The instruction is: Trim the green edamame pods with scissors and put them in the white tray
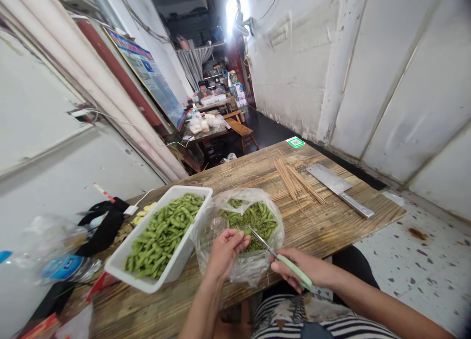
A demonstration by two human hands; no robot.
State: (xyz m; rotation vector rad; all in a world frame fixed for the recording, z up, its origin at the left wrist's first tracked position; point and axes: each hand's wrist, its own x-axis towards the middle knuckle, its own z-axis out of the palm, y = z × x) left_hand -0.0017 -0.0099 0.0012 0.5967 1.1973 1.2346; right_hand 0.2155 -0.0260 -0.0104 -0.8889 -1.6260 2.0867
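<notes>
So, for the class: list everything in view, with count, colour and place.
Tub: one, white, left on table
Pods: many, green, in tub and bag
Plastic bag: one, clear, right of tub
Scissors: one pair, pale green handles, in right hand
Thin sticks: many, tan, right of bag
Cleaver: one, silver, right side of table
QR card: one, green and white, table's far edge
Table: one, brown, beneath these
Bottle: one, clear, blue label, far left
Poster: one, mostly blue, left wall
Wooden seat: one, brown, beyond table
Other clutter: uncounted, mixed colours, left and back
Striped top: one, black and white, bottom
Left hand: one, bare, over bag, fingers pinched, seemingly on a pod
Right hand: one, bare, beside bag, fingers around scissors handles
</notes>
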